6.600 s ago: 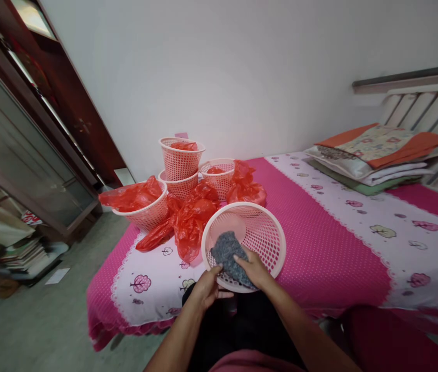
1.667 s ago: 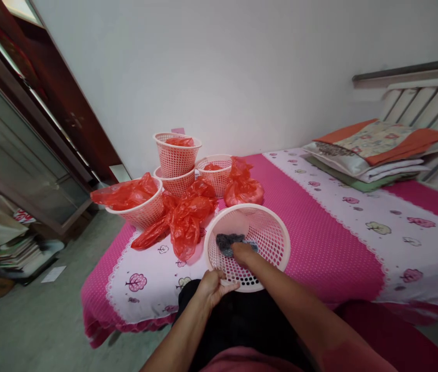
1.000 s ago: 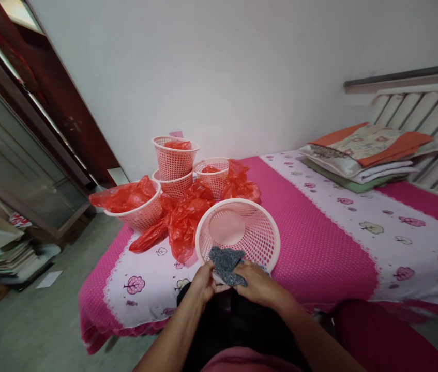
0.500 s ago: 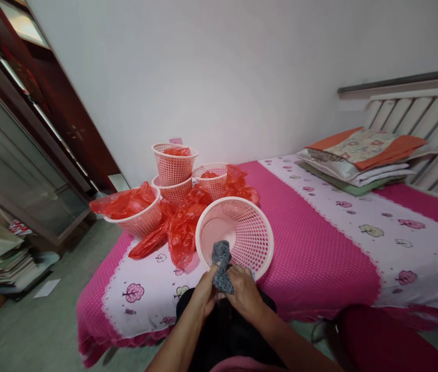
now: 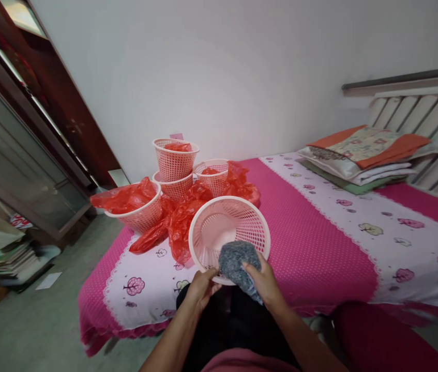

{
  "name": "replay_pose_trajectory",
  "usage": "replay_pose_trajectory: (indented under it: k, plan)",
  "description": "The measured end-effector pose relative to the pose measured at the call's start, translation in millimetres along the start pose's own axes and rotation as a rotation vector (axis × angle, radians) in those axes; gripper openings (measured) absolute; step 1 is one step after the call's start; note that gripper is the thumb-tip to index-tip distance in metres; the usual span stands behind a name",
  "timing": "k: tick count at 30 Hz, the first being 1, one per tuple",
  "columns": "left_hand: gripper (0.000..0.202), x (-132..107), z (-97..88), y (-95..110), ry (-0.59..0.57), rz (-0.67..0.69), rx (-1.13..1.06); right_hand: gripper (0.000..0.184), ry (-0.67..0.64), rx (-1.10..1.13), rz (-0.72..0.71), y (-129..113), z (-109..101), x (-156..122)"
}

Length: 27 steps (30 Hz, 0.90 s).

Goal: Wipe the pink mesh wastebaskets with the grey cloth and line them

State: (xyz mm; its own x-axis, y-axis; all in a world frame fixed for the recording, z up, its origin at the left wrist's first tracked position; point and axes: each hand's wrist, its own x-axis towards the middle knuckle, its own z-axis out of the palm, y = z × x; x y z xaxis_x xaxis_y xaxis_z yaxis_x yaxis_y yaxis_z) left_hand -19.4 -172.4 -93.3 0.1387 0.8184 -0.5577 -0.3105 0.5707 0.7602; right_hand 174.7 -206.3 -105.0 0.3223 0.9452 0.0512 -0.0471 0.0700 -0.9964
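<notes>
A pink plastic mesh basket [image 5: 219, 217] is tilted toward me at the near edge of the bed. My left hand [image 5: 200, 287] grips its near rim from below. My right hand [image 5: 266, 281] is closed on a grey cloth [image 5: 236, 261] and presses it against the basket's near rim and inner wall. Dark trousers on my lap show below both hands.
Several more pink baskets [image 5: 175, 160] and crumpled red plastic bags [image 5: 182, 222] lie behind on the pink and white bedspread [image 5: 319, 243]. Folded bedding [image 5: 362, 155] is stacked by the headboard at right. A wooden cabinet [image 5: 28, 134] and stacked books [image 5: 9, 256] stand at left.
Half a second ago both hands bunched the cloth in front of the basket. Now the left hand holds the rim again and the right hand has spread the cloth onto the rim.
</notes>
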Motion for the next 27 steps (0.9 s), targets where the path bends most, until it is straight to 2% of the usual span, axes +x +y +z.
replay_pose_trajectory:
  k: [3,6,10,12,14,16,20,23,27]
  plan:
    - [0.015,7.2,2.0,-6.3,0.024,0.01,-0.058,0.061,0.096,-0.055,0.0,-8.6,-16.4,6.0]
    - [0.016,10.9,4.0,-7.8,0.055,-0.029,-0.058,0.057,0.087,-0.237,-0.135,-24.9,-21.8,16.0]
    - [0.024,6.5,8.1,-5.1,0.031,-0.126,-0.052,0.055,-0.068,-0.625,-0.435,-49.9,-3.8,42.5]
    - [0.032,2.7,10.9,-4.5,0.008,-0.145,-0.078,0.059,-0.15,-0.849,-0.488,-56.8,15.7,61.5]
    - [0.04,-0.2,13.0,-5.4,0.002,-0.131,-0.1,0.063,-0.23,-1.071,-0.405,-56.3,38.1,81.2]
    - [0.045,-1.6,13.5,-7.2,0.0,-0.115,-0.102,0.065,-0.354,-1.257,-0.253,-48.1,58.3,98.5]
    - [0.045,-2.8,11.1,-9.6,0.012,-0.097,-0.083,0.049,-0.572,-1.359,-0.06,-23.0,79.9,122.3]
    - [0.041,-5.0,10.0,-8.8,0.021,-0.104,-0.042,0.043,-0.618,-1.357,-0.042,-10.2,82.8,135.8]
    - [0.04,-8.3,11.5,-7.1,0.027,-0.11,-0.004,0.058,-0.657,-1.341,-0.088,4.0,84.4,147.9]
